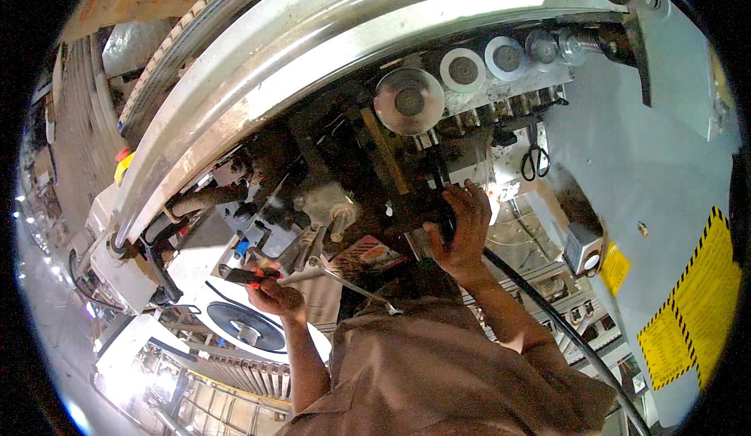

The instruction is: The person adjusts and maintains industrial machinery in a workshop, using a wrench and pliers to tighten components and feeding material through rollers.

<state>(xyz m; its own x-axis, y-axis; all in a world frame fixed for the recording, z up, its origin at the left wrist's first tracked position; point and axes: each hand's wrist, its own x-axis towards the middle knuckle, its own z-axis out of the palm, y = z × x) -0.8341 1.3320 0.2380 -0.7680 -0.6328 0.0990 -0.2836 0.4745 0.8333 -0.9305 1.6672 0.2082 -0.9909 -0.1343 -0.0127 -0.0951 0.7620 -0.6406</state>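
Note:
In front of the machine's dark interior, my left hand (275, 295) is closed round a dark hand tool (242, 275) with red-orange parts; its exact kind is unclear. My right hand (463, 228) reaches up into the machine, fingers curled round a dark narrow part (447, 221) that the hand partly covers. Just below that hand, a black hose (540, 303) runs down to the lower right. Between my hands, a silver rod-like tool (356, 287) slants down across my brown clothing, near a metal block with a bolt end (339, 223).
Above the hands curves a long metal rail (375, 5). Several round rollers (408, 101) line the upper right. Black-handled scissors (535, 162) hang beyond my right hand. Yellow labels (688, 303) mark the grey panel at right. A dark disc (244, 325) lies below my left hand.

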